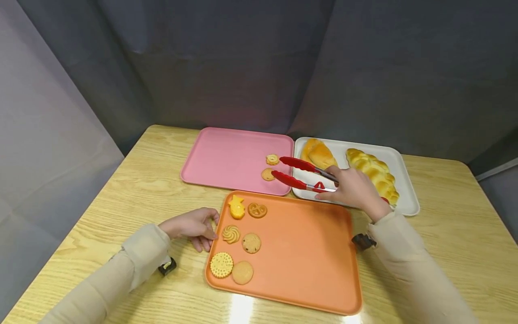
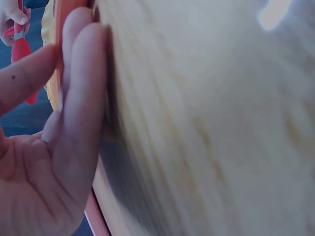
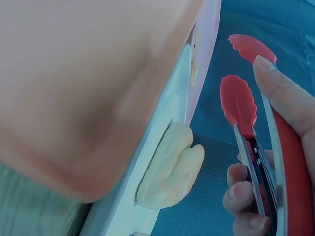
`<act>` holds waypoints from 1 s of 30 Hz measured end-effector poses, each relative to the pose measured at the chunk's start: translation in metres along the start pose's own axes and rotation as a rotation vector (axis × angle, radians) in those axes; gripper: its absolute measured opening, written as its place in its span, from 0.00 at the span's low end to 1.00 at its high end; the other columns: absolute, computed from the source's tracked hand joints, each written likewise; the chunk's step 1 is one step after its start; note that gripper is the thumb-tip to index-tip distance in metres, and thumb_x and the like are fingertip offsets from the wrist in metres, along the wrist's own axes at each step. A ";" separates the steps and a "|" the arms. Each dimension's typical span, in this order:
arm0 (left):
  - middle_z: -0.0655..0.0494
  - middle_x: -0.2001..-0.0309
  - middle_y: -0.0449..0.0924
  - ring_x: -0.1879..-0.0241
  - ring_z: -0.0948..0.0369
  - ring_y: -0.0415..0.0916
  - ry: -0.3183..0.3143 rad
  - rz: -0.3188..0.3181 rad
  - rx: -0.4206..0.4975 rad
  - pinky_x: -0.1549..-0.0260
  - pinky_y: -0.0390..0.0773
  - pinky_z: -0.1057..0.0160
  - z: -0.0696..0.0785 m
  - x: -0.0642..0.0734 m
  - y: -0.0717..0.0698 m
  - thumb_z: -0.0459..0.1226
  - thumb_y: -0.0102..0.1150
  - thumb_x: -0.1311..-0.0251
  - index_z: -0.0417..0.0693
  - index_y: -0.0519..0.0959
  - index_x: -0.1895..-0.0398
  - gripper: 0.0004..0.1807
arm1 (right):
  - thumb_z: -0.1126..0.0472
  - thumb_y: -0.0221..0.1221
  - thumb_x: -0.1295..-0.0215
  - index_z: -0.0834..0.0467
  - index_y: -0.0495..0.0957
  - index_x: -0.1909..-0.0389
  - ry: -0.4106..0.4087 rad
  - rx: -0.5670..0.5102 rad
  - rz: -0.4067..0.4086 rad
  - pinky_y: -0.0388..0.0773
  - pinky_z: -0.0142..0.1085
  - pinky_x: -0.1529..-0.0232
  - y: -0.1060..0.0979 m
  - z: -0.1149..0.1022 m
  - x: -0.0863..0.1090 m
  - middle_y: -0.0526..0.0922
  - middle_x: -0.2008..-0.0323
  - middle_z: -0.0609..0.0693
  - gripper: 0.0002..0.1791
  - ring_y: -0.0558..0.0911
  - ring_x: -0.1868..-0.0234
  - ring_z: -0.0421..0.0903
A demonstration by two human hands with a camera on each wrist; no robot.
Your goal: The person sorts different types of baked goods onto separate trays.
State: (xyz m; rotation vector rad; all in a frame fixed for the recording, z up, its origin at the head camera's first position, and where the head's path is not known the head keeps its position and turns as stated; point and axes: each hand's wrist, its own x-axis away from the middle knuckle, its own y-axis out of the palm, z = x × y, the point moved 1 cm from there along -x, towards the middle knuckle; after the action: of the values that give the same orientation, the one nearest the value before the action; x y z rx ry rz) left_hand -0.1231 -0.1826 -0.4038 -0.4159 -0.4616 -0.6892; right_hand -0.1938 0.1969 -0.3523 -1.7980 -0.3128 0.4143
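Observation:
My right hand [image 1: 358, 189] grips red-tipped metal tongs [image 3: 241, 105] by their handles. The two red tips stand apart, over the right end of the pink tray [image 1: 230, 155]. Below and just left of those tips lie a ring-shaped cookie [image 1: 273, 159] and a round cookie [image 1: 267, 174], the latter partly covered by one tip. At the left rim of the orange tray [image 1: 299, 252] my left hand [image 1: 196, 227] pinches the edge, thumb [image 2: 37, 71] on one side and straight fingers on the other.
On the orange tray's left side sit several cookies, among them a pretzel cookie [image 1: 257, 210] and a pineapple-shaped one [image 1: 236, 207]. A white tray [image 1: 408, 193] behind holds a braided loaf [image 1: 372, 173] and a folded bread [image 1: 319, 154]. Dark curtain [image 1: 226, 67] hangs behind the table.

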 end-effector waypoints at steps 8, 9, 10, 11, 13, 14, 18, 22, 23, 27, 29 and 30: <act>0.43 0.81 0.77 0.83 0.57 0.77 -0.002 0.003 -0.004 0.84 0.78 0.58 0.000 0.001 0.000 0.27 0.55 0.45 0.35 0.63 0.58 0.14 | 0.41 0.72 0.65 0.61 0.76 0.59 -0.055 0.002 0.010 0.68 0.37 0.80 -0.001 -0.008 0.013 0.79 0.77 0.50 0.35 0.71 0.81 0.45; 0.43 0.81 0.77 0.83 0.57 0.77 -0.004 0.004 -0.004 0.85 0.78 0.58 0.000 0.000 0.000 0.27 0.55 0.45 0.35 0.63 0.58 0.14 | 0.41 0.72 0.65 0.62 0.76 0.59 -0.060 -0.002 0.008 0.69 0.37 0.79 -0.001 -0.009 0.014 0.79 0.77 0.51 0.36 0.71 0.81 0.44; 0.43 0.81 0.77 0.84 0.57 0.77 -0.004 0.006 -0.003 0.85 0.78 0.58 0.000 0.000 0.000 0.27 0.55 0.45 0.35 0.63 0.58 0.14 | 0.41 0.72 0.65 0.62 0.76 0.58 -0.061 -0.008 0.001 0.68 0.37 0.80 -0.002 -0.010 0.015 0.79 0.77 0.50 0.36 0.71 0.81 0.44; 0.43 0.81 0.77 0.84 0.57 0.77 -0.006 0.007 -0.002 0.85 0.78 0.58 0.001 0.000 0.001 0.27 0.55 0.45 0.35 0.63 0.58 0.14 | 0.41 0.72 0.65 0.62 0.77 0.58 -0.061 -0.009 -0.002 0.69 0.37 0.79 -0.002 -0.011 0.017 0.79 0.77 0.50 0.36 0.71 0.81 0.44; 0.43 0.82 0.77 0.84 0.57 0.76 -0.009 0.009 0.000 0.85 0.78 0.58 0.001 0.000 0.001 0.27 0.55 0.45 0.35 0.63 0.59 0.14 | 0.42 0.72 0.66 0.62 0.76 0.57 -0.065 -0.014 -0.008 0.70 0.37 0.78 -0.002 -0.013 0.019 0.79 0.76 0.50 0.37 0.71 0.80 0.44; 0.44 0.82 0.77 0.85 0.57 0.76 -0.012 0.009 0.000 0.86 0.78 0.59 0.001 0.000 0.001 0.27 0.55 0.45 0.35 0.63 0.59 0.14 | 0.42 0.72 0.66 0.62 0.76 0.57 -0.069 -0.017 -0.010 0.70 0.38 0.78 -0.002 -0.014 0.020 0.79 0.76 0.50 0.37 0.71 0.80 0.44; 0.44 0.83 0.77 0.85 0.58 0.76 -0.028 0.014 -0.001 0.86 0.78 0.59 0.001 -0.001 0.001 0.26 0.55 0.45 0.36 0.63 0.60 0.13 | 0.41 0.73 0.68 0.61 0.77 0.58 -0.108 -0.021 -0.010 0.70 0.39 0.77 0.001 -0.017 0.024 0.79 0.77 0.49 0.37 0.71 0.80 0.44; 0.45 0.83 0.77 0.86 0.59 0.76 -0.039 0.020 -0.004 0.86 0.78 0.60 0.000 -0.003 0.000 0.26 0.55 0.45 0.37 0.63 0.60 0.13 | 0.40 0.72 0.68 0.59 0.76 0.58 -0.135 -0.026 -0.024 0.72 0.40 0.75 0.002 -0.021 0.028 0.80 0.76 0.48 0.36 0.73 0.78 0.43; 0.45 0.84 0.77 0.86 0.59 0.76 -0.039 0.021 -0.004 0.87 0.78 0.60 0.000 -0.003 0.000 0.26 0.54 0.45 0.37 0.63 0.60 0.13 | 0.40 0.72 0.68 0.59 0.76 0.58 -0.137 -0.028 -0.030 0.72 0.40 0.74 0.003 -0.021 0.029 0.80 0.74 0.48 0.37 0.74 0.77 0.44; 0.46 0.84 0.76 0.86 0.59 0.75 -0.043 0.024 -0.006 0.87 0.77 0.60 0.000 -0.003 0.001 0.26 0.54 0.44 0.37 0.63 0.60 0.12 | 0.39 0.71 0.66 0.58 0.76 0.56 -0.139 -0.036 -0.068 0.74 0.41 0.73 0.005 -0.026 0.031 0.82 0.72 0.49 0.37 0.76 0.75 0.45; 0.46 0.84 0.76 0.86 0.59 0.75 -0.046 0.027 -0.009 0.87 0.78 0.60 0.000 -0.003 0.002 0.26 0.54 0.44 0.37 0.63 0.60 0.12 | 0.39 0.71 0.66 0.58 0.76 0.56 -0.145 -0.037 -0.082 0.73 0.40 0.74 0.006 -0.028 0.032 0.82 0.72 0.49 0.37 0.76 0.75 0.44; 0.46 0.84 0.76 0.86 0.59 0.75 -0.048 0.028 -0.010 0.86 0.78 0.60 0.000 -0.003 0.002 0.26 0.54 0.44 0.37 0.63 0.60 0.12 | 0.39 0.71 0.66 0.58 0.76 0.56 -0.150 -0.036 -0.090 0.72 0.38 0.75 0.006 -0.029 0.032 0.81 0.72 0.48 0.37 0.76 0.76 0.44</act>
State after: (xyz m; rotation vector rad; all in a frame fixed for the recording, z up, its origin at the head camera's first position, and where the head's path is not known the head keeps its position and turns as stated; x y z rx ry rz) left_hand -0.1241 -0.1797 -0.4056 -0.4486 -0.4969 -0.6560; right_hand -0.1519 0.1834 -0.3552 -1.7843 -0.5073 0.4836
